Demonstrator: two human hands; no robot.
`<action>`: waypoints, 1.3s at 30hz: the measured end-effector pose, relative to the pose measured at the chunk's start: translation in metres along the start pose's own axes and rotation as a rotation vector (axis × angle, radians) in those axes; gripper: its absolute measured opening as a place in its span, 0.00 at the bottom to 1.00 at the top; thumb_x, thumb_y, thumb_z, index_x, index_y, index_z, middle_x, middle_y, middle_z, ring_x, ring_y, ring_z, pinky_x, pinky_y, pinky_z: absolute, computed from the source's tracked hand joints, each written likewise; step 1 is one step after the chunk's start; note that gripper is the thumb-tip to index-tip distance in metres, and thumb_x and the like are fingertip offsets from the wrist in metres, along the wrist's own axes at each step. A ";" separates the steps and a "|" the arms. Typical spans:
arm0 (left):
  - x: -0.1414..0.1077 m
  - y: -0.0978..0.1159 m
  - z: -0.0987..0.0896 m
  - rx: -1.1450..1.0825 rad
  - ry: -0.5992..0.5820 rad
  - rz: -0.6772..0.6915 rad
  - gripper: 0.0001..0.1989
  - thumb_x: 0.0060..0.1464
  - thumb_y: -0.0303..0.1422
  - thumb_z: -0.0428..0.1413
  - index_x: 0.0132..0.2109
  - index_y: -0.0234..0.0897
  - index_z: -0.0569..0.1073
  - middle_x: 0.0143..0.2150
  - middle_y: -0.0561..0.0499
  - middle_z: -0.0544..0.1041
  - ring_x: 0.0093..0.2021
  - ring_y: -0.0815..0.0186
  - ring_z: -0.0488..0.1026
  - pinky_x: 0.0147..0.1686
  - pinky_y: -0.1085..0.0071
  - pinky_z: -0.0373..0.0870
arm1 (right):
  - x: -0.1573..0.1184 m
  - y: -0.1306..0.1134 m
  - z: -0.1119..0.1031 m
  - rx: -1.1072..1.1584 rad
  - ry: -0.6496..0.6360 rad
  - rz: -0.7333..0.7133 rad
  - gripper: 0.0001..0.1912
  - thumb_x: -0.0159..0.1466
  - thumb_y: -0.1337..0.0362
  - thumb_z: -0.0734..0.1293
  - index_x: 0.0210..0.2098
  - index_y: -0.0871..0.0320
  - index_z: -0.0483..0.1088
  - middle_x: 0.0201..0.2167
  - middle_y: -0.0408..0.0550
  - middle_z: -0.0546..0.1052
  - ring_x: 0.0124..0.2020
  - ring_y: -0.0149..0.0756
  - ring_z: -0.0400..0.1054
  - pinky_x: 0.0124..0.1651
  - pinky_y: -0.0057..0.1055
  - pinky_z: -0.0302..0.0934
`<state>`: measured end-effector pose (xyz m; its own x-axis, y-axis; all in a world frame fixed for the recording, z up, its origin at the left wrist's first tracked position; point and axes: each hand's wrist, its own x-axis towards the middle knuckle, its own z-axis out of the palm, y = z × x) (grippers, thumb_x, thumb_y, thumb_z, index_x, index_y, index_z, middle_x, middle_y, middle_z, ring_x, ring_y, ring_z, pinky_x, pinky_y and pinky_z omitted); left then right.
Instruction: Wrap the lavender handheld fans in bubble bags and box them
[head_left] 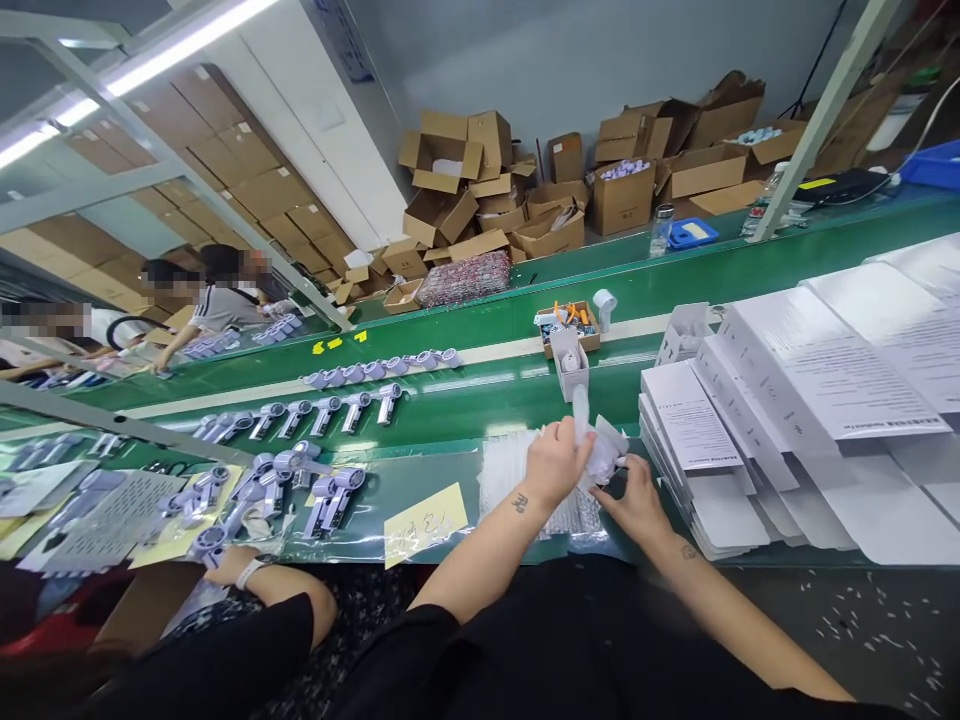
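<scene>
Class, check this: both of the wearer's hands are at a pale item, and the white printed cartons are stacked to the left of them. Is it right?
Not quite: the head view shows the white printed cartons stacked to the right of the hands. The left hand and right hand are both at the pale item, as stated.

White-wrapped item [604,458] partly behind left fingers [564,437]

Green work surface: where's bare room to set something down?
Best: between the rows of handheld fans and the open white box. Smaller: just beyond the yellow note, left of the bubble-wrap pile. Crowded: right of the right hand, with stacked white cartons; left end, loose fans.
</scene>
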<state>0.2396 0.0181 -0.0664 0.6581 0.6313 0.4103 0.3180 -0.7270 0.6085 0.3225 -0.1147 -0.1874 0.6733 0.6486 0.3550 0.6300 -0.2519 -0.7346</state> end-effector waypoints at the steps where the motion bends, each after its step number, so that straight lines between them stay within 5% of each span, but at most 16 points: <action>1: 0.004 -0.001 0.001 -0.038 0.031 -0.043 0.15 0.51 0.44 0.56 0.39 0.37 0.70 0.31 0.45 0.71 0.35 0.60 0.70 0.37 0.70 0.66 | 0.002 -0.002 0.000 -0.001 -0.022 -0.007 0.31 0.54 0.52 0.67 0.50 0.58 0.53 0.50 0.60 0.60 0.55 0.50 0.56 0.51 0.49 0.60; 4: 0.006 -0.001 0.009 -0.013 0.005 -0.027 0.13 0.54 0.42 0.53 0.39 0.37 0.71 0.32 0.44 0.70 0.36 0.59 0.69 0.37 0.70 0.66 | 0.007 -0.007 0.002 0.005 -0.051 -0.019 0.28 0.55 0.55 0.66 0.50 0.58 0.53 0.50 0.59 0.61 0.54 0.50 0.56 0.51 0.49 0.59; 8: -0.017 0.002 0.022 0.265 -0.304 0.274 0.15 0.58 0.40 0.48 0.47 0.36 0.69 0.37 0.41 0.71 0.40 0.57 0.68 0.36 0.68 0.66 | 0.006 -0.005 0.001 0.041 -0.036 -0.015 0.28 0.54 0.57 0.66 0.50 0.59 0.53 0.48 0.58 0.62 0.53 0.49 0.57 0.51 0.49 0.59; 11: -0.032 -0.005 0.020 0.394 -0.318 0.327 0.20 0.59 0.41 0.47 0.55 0.37 0.65 0.41 0.41 0.71 0.43 0.56 0.66 0.41 0.63 0.65 | 0.000 -0.002 -0.001 0.056 -0.047 0.010 0.28 0.56 0.56 0.65 0.51 0.59 0.53 0.51 0.60 0.60 0.54 0.50 0.56 0.50 0.48 0.60; 18: -0.050 -0.031 0.017 0.496 -0.571 0.513 0.28 0.53 0.48 0.53 0.59 0.45 0.61 0.48 0.45 0.70 0.55 0.50 0.57 0.55 0.42 0.44 | -0.003 -0.004 -0.002 0.062 -0.076 0.047 0.29 0.57 0.58 0.64 0.54 0.57 0.52 0.53 0.60 0.59 0.56 0.50 0.56 0.53 0.50 0.59; 21: -0.054 -0.036 0.029 0.574 -0.527 0.490 0.23 0.55 0.38 0.54 0.57 0.44 0.62 0.46 0.46 0.71 0.56 0.52 0.57 0.57 0.41 0.35 | -0.002 -0.008 -0.005 0.115 -0.083 0.063 0.29 0.57 0.58 0.64 0.55 0.57 0.51 0.55 0.60 0.59 0.57 0.50 0.55 0.50 0.49 0.63; 26: -0.035 -0.047 0.037 0.526 -0.438 0.509 0.14 0.54 0.23 0.50 0.45 0.43 0.70 0.31 0.51 0.72 0.53 0.56 0.60 0.58 0.44 0.36 | -0.020 -0.009 -0.010 0.256 -0.072 0.137 0.29 0.61 0.58 0.61 0.59 0.55 0.48 0.59 0.59 0.54 0.58 0.46 0.56 0.45 0.42 0.69; 30: 0.002 -0.050 0.032 0.477 -0.442 0.421 0.12 0.51 0.23 0.52 0.40 0.43 0.72 0.32 0.52 0.74 0.53 0.55 0.58 0.56 0.46 0.43 | -0.045 0.018 -0.003 0.114 -0.282 0.165 0.21 0.63 0.57 0.57 0.54 0.56 0.58 0.54 0.59 0.64 0.55 0.46 0.61 0.49 0.46 0.65; 33: 0.019 -0.043 0.032 0.516 -0.503 0.397 0.07 0.55 0.36 0.53 0.40 0.41 0.72 0.37 0.48 0.74 0.52 0.53 0.59 0.54 0.41 0.45 | -0.054 0.039 0.009 -0.158 -0.523 0.102 0.23 0.59 0.57 0.60 0.53 0.57 0.64 0.62 0.57 0.57 0.63 0.53 0.46 0.58 0.53 0.52; 36: 0.016 -0.030 0.040 0.563 -0.602 0.525 0.17 0.52 0.46 0.54 0.38 0.36 0.73 0.37 0.43 0.73 0.51 0.50 0.60 0.54 0.37 0.45 | -0.054 0.047 0.021 -0.325 -0.779 0.101 0.27 0.56 0.57 0.62 0.55 0.52 0.64 0.64 0.50 0.54 0.65 0.57 0.41 0.58 0.56 0.47; 39: 0.003 -0.014 0.054 0.613 -0.651 0.577 0.08 0.51 0.37 0.56 0.34 0.36 0.76 0.32 0.43 0.74 0.50 0.47 0.59 0.53 0.34 0.40 | -0.051 0.044 0.030 -0.415 -0.843 0.092 0.26 0.55 0.58 0.63 0.55 0.47 0.65 0.62 0.49 0.58 0.62 0.57 0.48 0.57 0.54 0.46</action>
<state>0.2743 0.0156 -0.1100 0.9996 0.0132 -0.0252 0.0111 -0.9965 -0.0829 0.3044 -0.1376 -0.2550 0.3274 0.8782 -0.3487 0.7848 -0.4582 -0.4172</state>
